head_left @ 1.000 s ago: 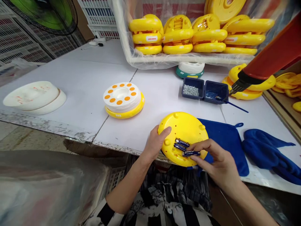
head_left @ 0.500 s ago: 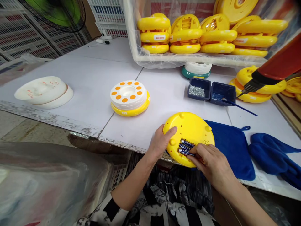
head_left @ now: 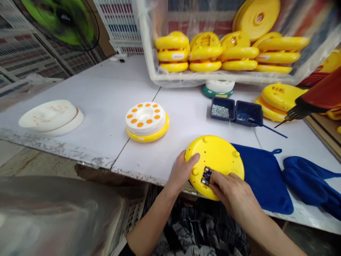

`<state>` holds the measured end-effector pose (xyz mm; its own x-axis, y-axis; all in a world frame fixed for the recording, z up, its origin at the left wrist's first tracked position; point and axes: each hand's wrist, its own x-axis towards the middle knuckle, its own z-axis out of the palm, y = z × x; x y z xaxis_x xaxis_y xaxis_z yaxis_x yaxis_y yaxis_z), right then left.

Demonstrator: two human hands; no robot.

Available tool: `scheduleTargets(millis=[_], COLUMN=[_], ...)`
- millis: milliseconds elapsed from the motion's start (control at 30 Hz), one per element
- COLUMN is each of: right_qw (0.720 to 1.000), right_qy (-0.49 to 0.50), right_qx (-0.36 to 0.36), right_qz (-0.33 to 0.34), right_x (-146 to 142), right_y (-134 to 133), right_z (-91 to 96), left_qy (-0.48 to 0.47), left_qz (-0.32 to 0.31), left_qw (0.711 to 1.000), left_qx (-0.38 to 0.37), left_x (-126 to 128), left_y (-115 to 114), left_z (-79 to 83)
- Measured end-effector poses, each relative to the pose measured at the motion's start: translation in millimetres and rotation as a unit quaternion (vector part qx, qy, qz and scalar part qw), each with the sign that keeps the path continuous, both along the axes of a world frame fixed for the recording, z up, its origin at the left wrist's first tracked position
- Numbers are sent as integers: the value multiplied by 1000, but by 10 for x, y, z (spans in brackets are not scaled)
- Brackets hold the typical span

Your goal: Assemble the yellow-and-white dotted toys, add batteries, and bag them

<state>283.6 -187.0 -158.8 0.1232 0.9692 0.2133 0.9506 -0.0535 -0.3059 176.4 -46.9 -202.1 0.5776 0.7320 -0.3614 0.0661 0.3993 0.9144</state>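
A round yellow plastic toy base is tilted up at the table's front edge, its underside with small feet and screw holes facing me. My left hand is closed round its left rim, thumb on top. Several dark blue batteries lie side by side in the open battery compartment. My right hand is bent over the compartment's right side, its closed fingertips on the batteries and hiding their right ends. Beneath the base spreads a blue cloth.
A white-topped toy with orange dots stands left of centre, a white oval part farther left. Twin dark trays, one with small screws, sit behind the base. A red power screwdriver hangs at right. A crate holds stacked yellow bases.
My right fingers have moved left and farther over the batteries, covering more of them. My left hand keeps its hold on the base. The view has tilted slightly upward.
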Motion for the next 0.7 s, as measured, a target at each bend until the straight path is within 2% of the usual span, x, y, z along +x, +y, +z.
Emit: scheduleTargets(millis=[67,133,233,300,333,367,400,433,467,500,533,567,600,633,667,700], right_qw=[997,978,935,893,865,830,790,750,715,689,669,655,643,633,624,617], right_qy=[79,201,327,392,443,504,565,617,653,674,684,690,696,704,713,724], right_qx=[-26,-35,48,115,139,158,174,186,194,203,210,215,222,228,232,230], right_qz=[-6,-28,-131,-188,-190,-178,-161,-152,-156,-175,-199,-220,-231,-230,-220,-206], right_x=[24,106,288,377,397,401,395,384,377,382,403,441,495,562,634,707], right_y=[-4,-55,-223,-365,-431,-486,-526,-551,-562,-562,-555,-545,-537,-532,-531,-534], right_z=[-12,-19,12,66,99,129,152,163,159,139,104,57,3,-52,-104,-148], left_qy=[-13,-27,-47,-34,-27,-33,-51,-71,-90,-102,-106,-106,-110,-111,-101,-78], left_qz=[-10,-15,-21,-22,-24,-35,-57,-84,-117,-152,-188,-221,-241,-243,-221,-179], left_qw=[1000,999,998,990,973,937,881,812,742,690,660,650,653,670,703,749], left_qx=[3,7,42,137,227,345,467,574,654,701,720,720,709,693,669,633], left_x=[-7,-26,-98,-153,-169,-171,-157,-128,-89,-48,-11,14,23,18,3,-16], left_y=[19,32,-23,-129,-197,-272,-350,-428,-502,-567,-615,-641,-640,-612,-560,-487], left_z=[1,67,350,599,707,789,838,854,840,803,753,701,653,617,594,584])
